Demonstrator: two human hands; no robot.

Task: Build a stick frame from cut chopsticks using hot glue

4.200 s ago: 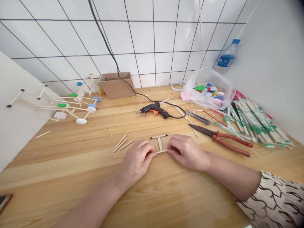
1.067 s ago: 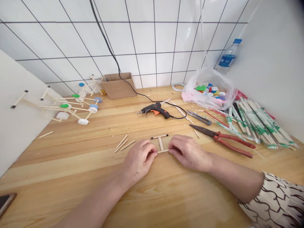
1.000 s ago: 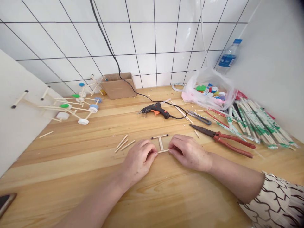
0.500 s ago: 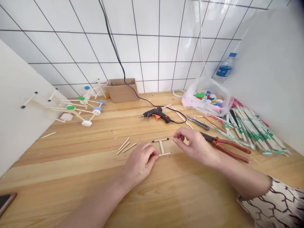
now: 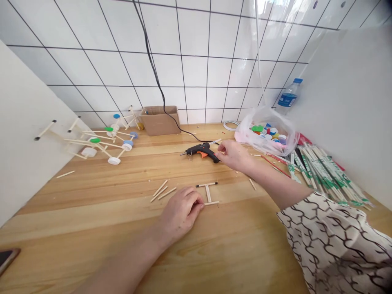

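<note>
My left hand [image 5: 183, 208] rests on the table with its fingertips pinched on the left end of a short wooden stick [image 5: 212, 203]. That stick forms the near bar of an I-shaped frame, with a middle stick [image 5: 208, 193] joining it to a dark-tipped stick [image 5: 206, 185]. Beyond the frame lies a black hot glue gun [image 5: 200, 151] with an orange trigger, its nozzle to the left. My right hand [image 5: 234, 155] is at the end of its handle, fingers bent but apart; no firm grip shows.
Loose sticks [image 5: 159, 190] lie left of the frame. Wheeled stick models [image 5: 107, 143] stand at the left, near a cardboard box [image 5: 161, 121]. At the right are a plastic bag [image 5: 245, 130] of bottle caps, wrapped chopsticks [image 5: 327, 171] and a water bottle [image 5: 288, 98]. A black cord trails across the back.
My right hand has moved forward and left from beside the frame to the glue gun's handle. Its forearm and sleeve now cover the red-handled pliers. My left hand stays at the stick.
</note>
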